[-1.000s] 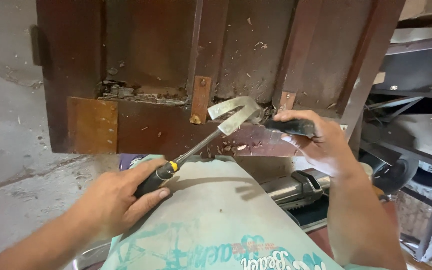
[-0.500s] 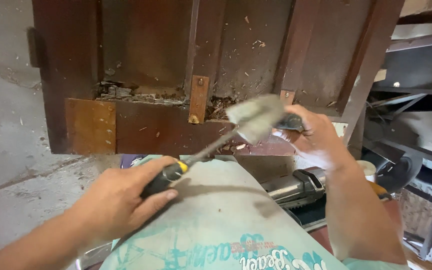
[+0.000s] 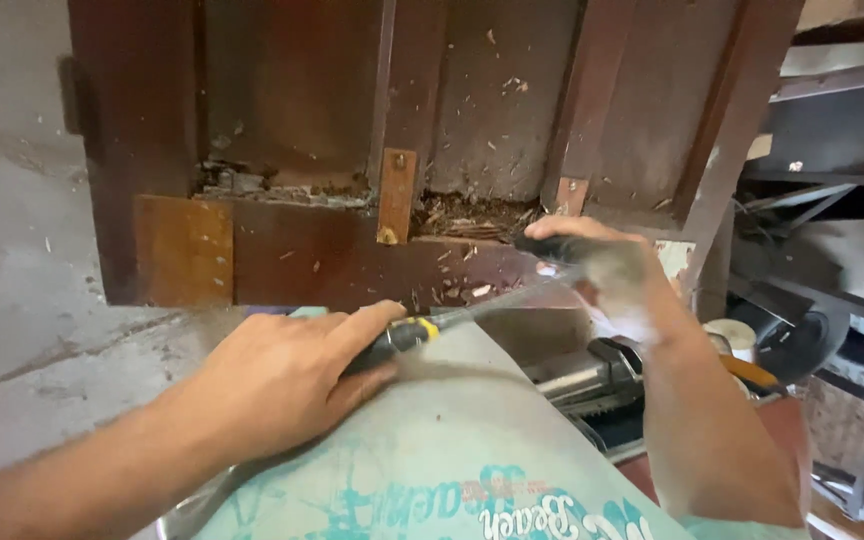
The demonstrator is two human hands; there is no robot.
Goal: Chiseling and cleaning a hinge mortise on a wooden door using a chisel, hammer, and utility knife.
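Observation:
My left hand [image 3: 282, 385] grips the black handle with a yellow band of a hammer [image 3: 422, 330]. Its metal shaft runs up to the right, and its head is a blur next to my right hand [image 3: 607, 275]. That hand is closed on a dark tool handle [image 3: 542, 245], held against the lower rail of a dark brown wooden door [image 3: 302, 260]. The tool's tip is hidden. Splinters and crumbled wood [image 3: 467, 215] lie in the damaged gap just left of it.
A lighter wood patch [image 3: 182, 250] and a small screwed strip [image 3: 397, 195] are fixed on the door. A pale green printed sack [image 3: 452, 460] lies under my arms. A metal wrench-like tool [image 3: 592, 375], a white cup [image 3: 732, 335] and metal shelving [image 3: 832, 200] are at right. Concrete floor [image 3: 22, 300] is at left.
The hammer head, raised above my right hand a second ago, has swung down to the right and now blurs beside that hand. My right hand has stayed at the door rail.

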